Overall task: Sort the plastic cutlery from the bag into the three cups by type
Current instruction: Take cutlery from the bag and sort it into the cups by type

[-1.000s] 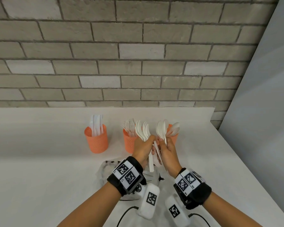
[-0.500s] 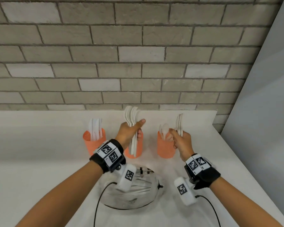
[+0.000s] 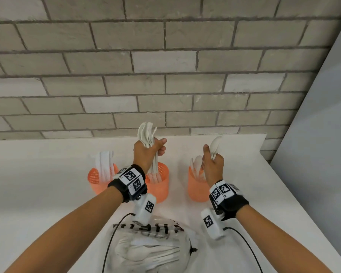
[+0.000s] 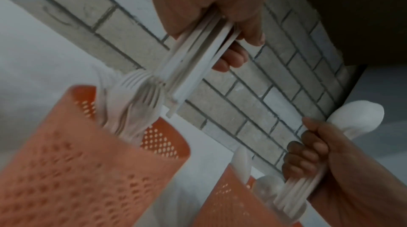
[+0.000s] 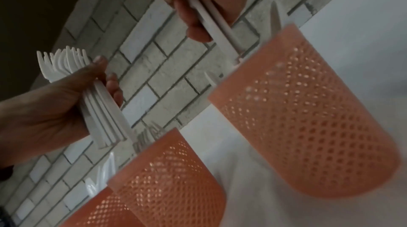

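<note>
Three orange mesh cups stand in a row. The left cup (image 3: 96,179) holds knives, the middle cup (image 3: 160,187) forks, the right cup (image 3: 195,191) spoons. My left hand (image 3: 151,151) grips a bundle of white forks (image 3: 146,133), tines up, with the handles reaching down to the middle cup's mouth. My right hand (image 3: 212,164) grips a few white spoons (image 3: 215,144), bowls up, over the right cup. In the right wrist view the spoon handles (image 5: 216,27) end just above that cup's rim (image 5: 286,30). The clear bag (image 3: 152,251) lies near me with cutlery inside.
The cups stand on a white table (image 3: 37,194) against a grey brick wall (image 3: 165,75). The table's right edge runs diagonally beside a pale panel (image 3: 323,154). Cables from my wrist cameras trail over the bag.
A second ago my hands were together in front of the cups. They have moved apart, the left with the forks over the middle cup, the right with the spoons over the right cup.
</note>
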`<state>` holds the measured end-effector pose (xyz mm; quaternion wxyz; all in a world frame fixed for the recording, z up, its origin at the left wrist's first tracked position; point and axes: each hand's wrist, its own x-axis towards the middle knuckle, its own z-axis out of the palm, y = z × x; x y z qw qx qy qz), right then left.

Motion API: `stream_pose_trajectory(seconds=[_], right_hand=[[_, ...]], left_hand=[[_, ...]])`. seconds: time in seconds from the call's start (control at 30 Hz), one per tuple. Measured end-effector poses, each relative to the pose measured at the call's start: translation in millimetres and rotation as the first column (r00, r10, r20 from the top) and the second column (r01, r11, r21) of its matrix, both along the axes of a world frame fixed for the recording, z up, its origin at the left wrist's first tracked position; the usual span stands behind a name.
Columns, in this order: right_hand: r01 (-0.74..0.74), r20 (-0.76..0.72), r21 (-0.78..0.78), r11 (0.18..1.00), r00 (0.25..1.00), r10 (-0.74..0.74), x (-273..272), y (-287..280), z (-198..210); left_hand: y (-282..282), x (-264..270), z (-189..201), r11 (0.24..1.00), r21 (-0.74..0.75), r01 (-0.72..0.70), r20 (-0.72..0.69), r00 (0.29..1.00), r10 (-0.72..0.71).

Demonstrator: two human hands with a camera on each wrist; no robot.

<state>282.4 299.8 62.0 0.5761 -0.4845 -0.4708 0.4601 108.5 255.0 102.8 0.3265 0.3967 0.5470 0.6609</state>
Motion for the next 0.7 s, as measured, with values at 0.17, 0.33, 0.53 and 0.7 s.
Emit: stream_pose_trajectory(seconds=[0.17,0.33,0.53,0.7], right_hand=[[0.011,0.101,0.021,1.0,0.995,-0.013,-5.3,-1.4,-20.0],[0.008,0.21,0.127,0.992,0.977,-0.035,-4.1,-2.5,-33.4],[-0.104,0.487,0.236,0.966,0.873,-0.026,-5.7,-3.8,-39.1],[-0.249,0.764,0.222,0.943,0.645,-0.009,-1.9,0.7,-40.5]], left_hand=[[4.0,-1.7,-33.6,0.998,-0.046,-0.034,-0.019,0.999,0.033],[4.4,1.8,-56.3,0.998,-0.04,-0.048,-0.162,0.986,0.041],[4.6,10.3,-57.3,0.998,-0.037,-0.045,-0.487,0.873,0.021],[8.8,5.0,-59.5,0.988,-0.113,-0.103,-0.747,0.664,-0.016]])
